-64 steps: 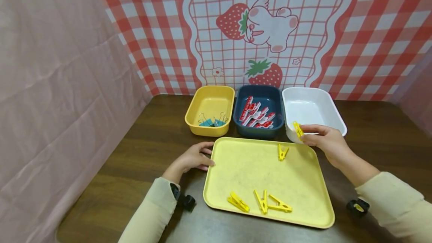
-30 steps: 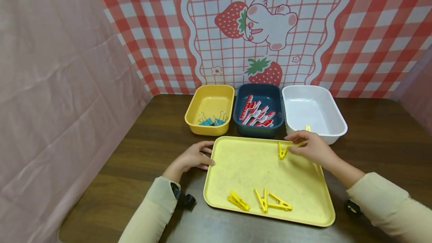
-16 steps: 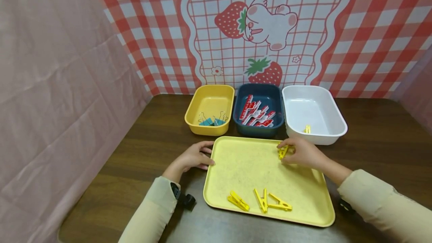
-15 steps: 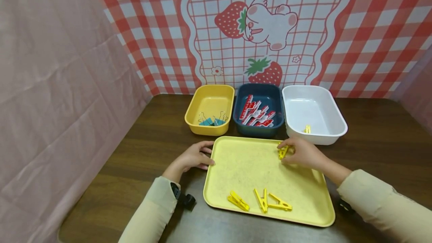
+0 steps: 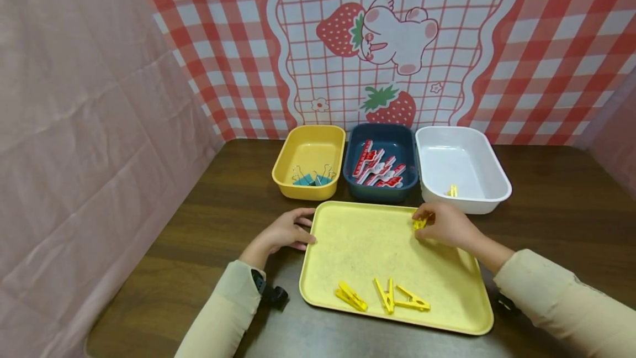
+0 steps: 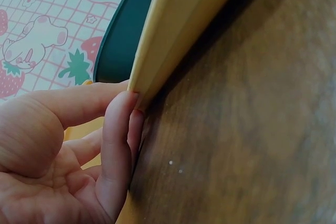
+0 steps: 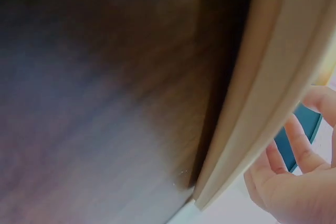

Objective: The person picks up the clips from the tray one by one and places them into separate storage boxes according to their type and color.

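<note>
In the head view my right hand (image 5: 449, 226) pinches a yellow clothespin (image 5: 419, 224) at the far right part of the yellow tray (image 5: 367, 253), partly hiding it. In the right wrist view the right hand (image 7: 299, 182) appears beyond the tray's side, its held clothespin out of sight. At the tray's left edge my left hand (image 5: 283, 231) holds the rim. The left wrist view has the left hand's (image 6: 79, 140) thumb and fingers at that rim. Several more yellow clothespins (image 5: 351, 296) lie along the tray's near side. Another yellow clothespin (image 5: 452, 190) sits in the white bin (image 5: 459, 159).
Behind the tray stand three bins side by side. The yellow bin (image 5: 310, 151) contains teal binder clips (image 5: 313, 180). Red and white clips (image 5: 379, 167) lie in the dark blue bin (image 5: 382, 132). A checked cloth (image 5: 238, 59) hangs behind the brown table (image 5: 208, 236).
My right hand let one clothespin drop into the white bin, then came back left over the tray and took hold of another. The left hand stayed at the rim.
</note>
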A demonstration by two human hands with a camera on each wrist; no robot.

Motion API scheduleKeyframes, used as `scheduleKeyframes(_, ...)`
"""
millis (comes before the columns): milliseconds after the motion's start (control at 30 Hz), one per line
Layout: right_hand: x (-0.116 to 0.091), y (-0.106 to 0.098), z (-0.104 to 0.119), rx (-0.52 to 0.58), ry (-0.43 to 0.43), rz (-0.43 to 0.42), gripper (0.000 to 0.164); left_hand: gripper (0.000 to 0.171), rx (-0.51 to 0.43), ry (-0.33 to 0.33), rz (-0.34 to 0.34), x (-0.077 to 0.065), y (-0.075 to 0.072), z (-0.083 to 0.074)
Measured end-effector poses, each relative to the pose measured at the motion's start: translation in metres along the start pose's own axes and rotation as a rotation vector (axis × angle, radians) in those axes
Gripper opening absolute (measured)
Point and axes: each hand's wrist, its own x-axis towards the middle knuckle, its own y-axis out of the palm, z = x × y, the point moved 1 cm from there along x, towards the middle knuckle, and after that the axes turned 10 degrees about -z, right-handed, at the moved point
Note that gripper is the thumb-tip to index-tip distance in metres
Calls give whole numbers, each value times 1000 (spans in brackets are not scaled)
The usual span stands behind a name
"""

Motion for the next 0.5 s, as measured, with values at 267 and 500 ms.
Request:
scheduleKeyframes(267, 0, -8, -3, 256, 301, 44, 41, 69, 1, -7, -6, 0, 0, 0)
scheduleKeyframes(500, -2, -18, -7, 579, 456, 47, 50, 69, -1, -11, -14, -1, 1, 0)
